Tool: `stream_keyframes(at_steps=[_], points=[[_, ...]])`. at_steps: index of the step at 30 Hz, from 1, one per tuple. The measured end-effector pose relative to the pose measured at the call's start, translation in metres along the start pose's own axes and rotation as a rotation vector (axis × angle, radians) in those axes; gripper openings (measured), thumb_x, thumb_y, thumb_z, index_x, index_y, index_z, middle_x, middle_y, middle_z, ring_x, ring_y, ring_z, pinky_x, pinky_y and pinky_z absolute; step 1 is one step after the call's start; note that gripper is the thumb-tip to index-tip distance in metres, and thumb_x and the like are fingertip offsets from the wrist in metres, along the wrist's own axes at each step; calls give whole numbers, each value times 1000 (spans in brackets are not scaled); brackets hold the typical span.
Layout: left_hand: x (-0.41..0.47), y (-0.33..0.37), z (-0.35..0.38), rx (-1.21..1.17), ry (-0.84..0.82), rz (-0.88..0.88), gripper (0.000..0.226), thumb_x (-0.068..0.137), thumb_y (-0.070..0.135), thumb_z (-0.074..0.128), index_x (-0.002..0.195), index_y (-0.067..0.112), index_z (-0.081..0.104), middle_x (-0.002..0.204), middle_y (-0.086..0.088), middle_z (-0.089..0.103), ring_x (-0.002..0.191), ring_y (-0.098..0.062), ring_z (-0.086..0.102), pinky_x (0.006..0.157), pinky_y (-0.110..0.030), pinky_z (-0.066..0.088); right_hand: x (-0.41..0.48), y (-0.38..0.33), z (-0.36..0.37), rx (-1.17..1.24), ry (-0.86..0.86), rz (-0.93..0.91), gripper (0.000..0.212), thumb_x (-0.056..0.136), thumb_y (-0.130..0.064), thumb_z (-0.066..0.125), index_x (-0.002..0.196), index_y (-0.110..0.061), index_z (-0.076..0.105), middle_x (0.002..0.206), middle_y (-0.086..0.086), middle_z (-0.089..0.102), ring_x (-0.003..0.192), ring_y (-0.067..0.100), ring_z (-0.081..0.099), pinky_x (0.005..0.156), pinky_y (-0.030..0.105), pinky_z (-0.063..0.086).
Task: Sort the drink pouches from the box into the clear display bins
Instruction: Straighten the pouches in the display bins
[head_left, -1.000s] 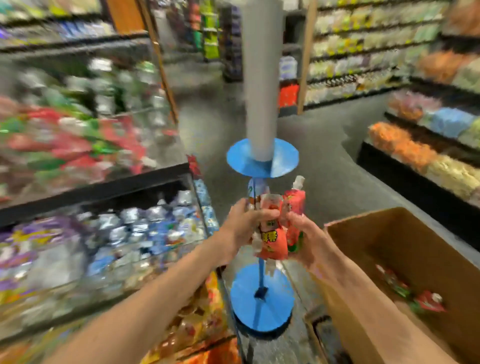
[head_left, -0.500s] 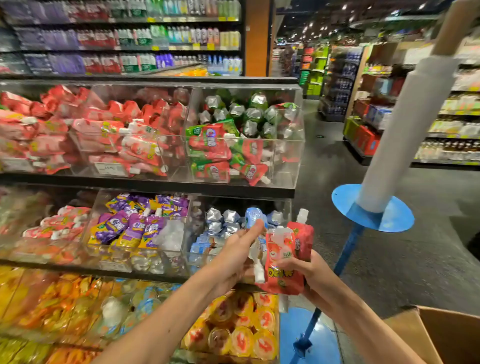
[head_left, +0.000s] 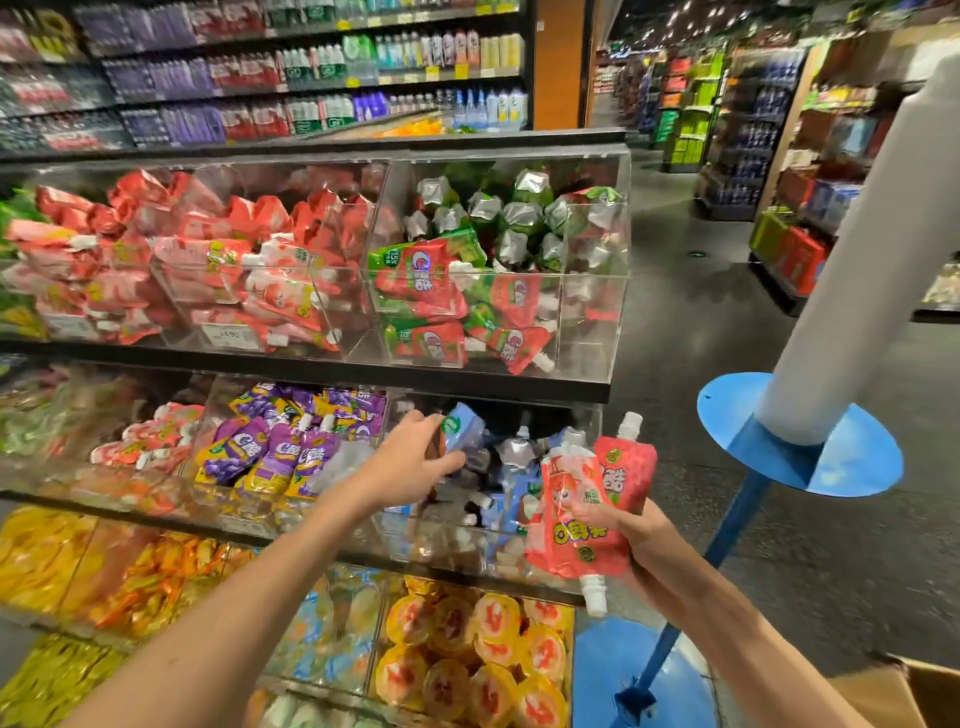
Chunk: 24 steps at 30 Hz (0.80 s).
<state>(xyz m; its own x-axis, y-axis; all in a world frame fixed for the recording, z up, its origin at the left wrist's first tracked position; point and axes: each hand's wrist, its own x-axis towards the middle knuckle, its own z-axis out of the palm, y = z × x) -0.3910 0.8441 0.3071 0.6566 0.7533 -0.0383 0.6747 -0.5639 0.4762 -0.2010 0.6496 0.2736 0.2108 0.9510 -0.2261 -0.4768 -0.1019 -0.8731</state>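
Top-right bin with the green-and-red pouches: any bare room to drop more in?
Yes: bare floor along its right wall, beside the green-and-red pouches. The silver-backed pouches behind are piled high, and the red pouches to its left are packed tight.

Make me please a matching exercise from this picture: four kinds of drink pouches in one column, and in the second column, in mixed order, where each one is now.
Things:
1. blue pouch
2. two red pouches
3. purple pouches
4. green-and-red pouches

Places:
A. in the rightmost upper-shelf bin
B. held in the right hand
C. in a middle-shelf bin
D. gripped by the left hand

Pairs: 1-D, 2-B, 3-C, 4-A.
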Motion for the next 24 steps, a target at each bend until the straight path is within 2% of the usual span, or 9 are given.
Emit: stream_keyframes(at_steps=[2,4,6,12,14,17,19,21,24], points=[[19,-14,8,298,-70,44,50,97,34,60,141,16,46,127,-8,48,119,-27,49,97,-36,42,5,-1,0,11,-17,16,68,66,-9,78,129,-10,53,119,16,70,108,36,68,76,43,60],[30,-20,14,435,-128,65,55,98,29,58,149,21,38,143,-8,42,132,-29,42,107,-41,40,8,-2,5,-9,-18,28,71,65,-10,79,131,-8,52,119,16,70,107,35,68,77,44,60],[40,-29,23,496,-170,75,54,100,27,55,151,23,37,149,-5,38,136,-29,40,108,-43,39,12,-2,10,1,-22,34,71,64,-8,78,130,-5,53,118,18,70,106,35,69,74,43,60],[57,-63,49,412,-56,161,38,99,24,56,137,22,56,141,-6,43,127,-27,47,101,-37,41,21,-1,23,25,37,63,61,69,-1,80,124,-7,56,112,19,72,99,35,71,68,39,61],[64,-67,53,451,-51,207,41,99,25,57,139,22,54,139,-6,46,126,-26,48,102,-35,40,24,0,27,-2,80,55,54,72,-3,75,123,-5,57,113,19,71,102,36,70,76,44,61],[72,-71,52,504,-152,226,50,96,35,61,143,22,49,138,-6,51,126,-26,52,104,-37,43,31,3,35,-31,138,35,52,72,-4,80,120,-5,59,119,23,68,112,45,63,99,59,47],[77,-75,48,503,-211,237,53,94,47,60,140,22,51,135,-7,55,123,-29,55,99,-40,47,35,4,43,-33,173,21,51,73,-5,78,120,-6,59,119,23,68,108,42,65,93,54,52],[80,-76,40,498,-278,249,55,92,60,54,128,19,58,123,-9,62,114,-30,59,87,-36,48,41,5,53,-28,195,0,51,74,-6,73,123,-6,59,115,22,70,105,40,68,81,46,59],[81,-75,25,384,-380,221,54,93,64,49,124,23,63,115,-8,67,108,-27,62,84,-35,49,49,7,70,-12,232,-33,55,73,-6,74,126,-5,57,115,22,70,106,41,67,83,47,58]])
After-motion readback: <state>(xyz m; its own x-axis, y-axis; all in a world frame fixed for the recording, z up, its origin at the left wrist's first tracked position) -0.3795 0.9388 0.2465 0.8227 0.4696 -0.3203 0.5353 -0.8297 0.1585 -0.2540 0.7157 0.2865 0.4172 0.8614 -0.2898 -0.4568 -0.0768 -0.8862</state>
